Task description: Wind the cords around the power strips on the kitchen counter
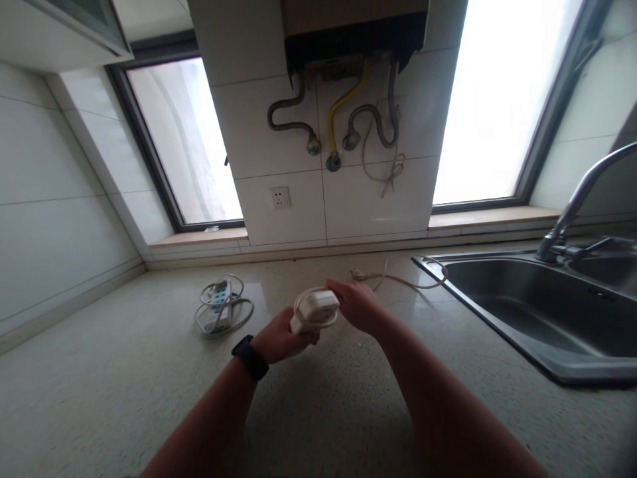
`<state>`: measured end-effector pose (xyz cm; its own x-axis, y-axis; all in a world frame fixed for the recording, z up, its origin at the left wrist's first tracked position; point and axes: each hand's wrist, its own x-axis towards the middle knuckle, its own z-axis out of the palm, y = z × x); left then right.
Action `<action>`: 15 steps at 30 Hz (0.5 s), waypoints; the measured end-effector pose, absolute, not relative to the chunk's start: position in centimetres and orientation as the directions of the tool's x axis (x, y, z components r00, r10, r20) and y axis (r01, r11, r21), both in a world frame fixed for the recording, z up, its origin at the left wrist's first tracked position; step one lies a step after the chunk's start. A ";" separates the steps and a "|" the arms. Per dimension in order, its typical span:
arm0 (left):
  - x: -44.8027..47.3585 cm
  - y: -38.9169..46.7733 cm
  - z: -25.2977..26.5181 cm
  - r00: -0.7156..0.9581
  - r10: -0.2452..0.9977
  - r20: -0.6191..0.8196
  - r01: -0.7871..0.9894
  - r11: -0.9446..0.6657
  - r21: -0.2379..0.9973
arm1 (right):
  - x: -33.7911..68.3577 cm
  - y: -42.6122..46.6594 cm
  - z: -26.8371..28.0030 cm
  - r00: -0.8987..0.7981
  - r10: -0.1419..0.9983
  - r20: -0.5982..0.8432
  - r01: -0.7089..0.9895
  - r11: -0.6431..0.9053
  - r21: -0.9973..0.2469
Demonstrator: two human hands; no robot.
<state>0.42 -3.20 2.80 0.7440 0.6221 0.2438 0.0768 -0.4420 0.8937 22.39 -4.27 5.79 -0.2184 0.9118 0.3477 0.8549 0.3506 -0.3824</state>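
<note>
The left hand (pixel 281 337), with a black watch (pixel 249 357) on its wrist, is closed around the lower end of a white power strip (pixel 315 309) and holds it above the counter (pixel 149 372). The right hand (pixel 359 307) grips the strip's upper end, fingers closed on it. Its white cord (pixel 398 279) runs over the counter to the sink (pixel 537 312). A 2nd power strip (pixel 221 304) with coiled cord lies to the left, well apart.
</note>
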 end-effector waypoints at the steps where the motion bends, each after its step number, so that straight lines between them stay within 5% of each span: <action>1: 0.5 -3.0 2.6 0.720 0.645 0.257 0.024 -0.394 0.919 | 22.4 -4.1 5.6 -0.215 0.917 0.337 0.861 0.340 -0.377; 8: -0.3 -2.0 3.1 0.344 0.908 0.238 -0.161 -0.192 0.968 | 23.4 -3.4 4.9 -0.100 0.971 0.219 0.959 0.153 -0.238; 15: -1.6 -0.7 3.2 0.149 0.968 0.199 0.132 -0.219 0.967 | 22.2 -4.4 5.9 -0.166 0.949 0.267 0.983 0.181 -0.032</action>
